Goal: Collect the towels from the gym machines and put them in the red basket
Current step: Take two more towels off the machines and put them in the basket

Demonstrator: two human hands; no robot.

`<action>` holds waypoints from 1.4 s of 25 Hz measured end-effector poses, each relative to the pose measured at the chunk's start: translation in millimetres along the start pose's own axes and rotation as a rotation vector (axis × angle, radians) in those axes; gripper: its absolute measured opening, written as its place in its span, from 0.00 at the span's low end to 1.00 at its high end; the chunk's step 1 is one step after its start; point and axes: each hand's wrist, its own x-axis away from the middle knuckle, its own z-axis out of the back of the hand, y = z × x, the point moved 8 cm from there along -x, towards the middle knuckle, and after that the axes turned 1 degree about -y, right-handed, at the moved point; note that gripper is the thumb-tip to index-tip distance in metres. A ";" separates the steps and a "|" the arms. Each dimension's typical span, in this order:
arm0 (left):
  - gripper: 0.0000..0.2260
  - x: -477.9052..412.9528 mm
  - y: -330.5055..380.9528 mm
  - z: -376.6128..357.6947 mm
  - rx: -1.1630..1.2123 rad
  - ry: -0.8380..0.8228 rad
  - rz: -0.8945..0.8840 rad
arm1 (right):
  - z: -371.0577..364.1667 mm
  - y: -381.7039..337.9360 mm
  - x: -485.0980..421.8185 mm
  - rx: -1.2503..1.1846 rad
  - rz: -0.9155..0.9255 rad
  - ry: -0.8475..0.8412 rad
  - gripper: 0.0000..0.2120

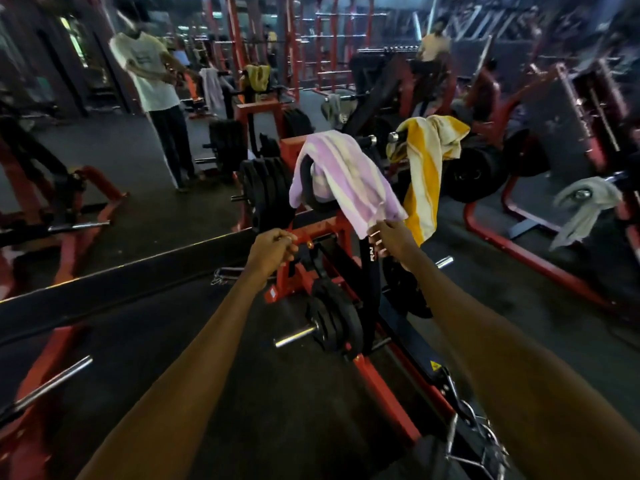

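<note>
A lilac and cream striped towel (343,174) is draped over the black pad of a red machine (322,233) in front of me. My right hand (389,235) pinches its lower right corner. My left hand (273,249) is curled into a loose fist just below the towel's left side, apart from it, with nothing visibly in it. A yellow and white striped towel (427,161) hangs on a bar right behind. A grey towel (585,206) hangs on a machine at the right. Further back hang a white towel (211,88), a mustard towel (258,77) and another grey towel (332,109). No red basket is in view.
Black weight plates (266,192) and chrome pegs (294,336) stick out around the machine. A mirror wall (86,150) at the left reflects a person in a white shirt (152,74). Other people sit among red machines at the back right. Dark rubber floor (242,393) lies below my arms.
</note>
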 end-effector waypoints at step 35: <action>0.11 -270.3 54.1 -106.5 -0.114 -0.462 -0.118 | 92.6 -129.2 -164.5 -0.191 0.278 0.853 0.22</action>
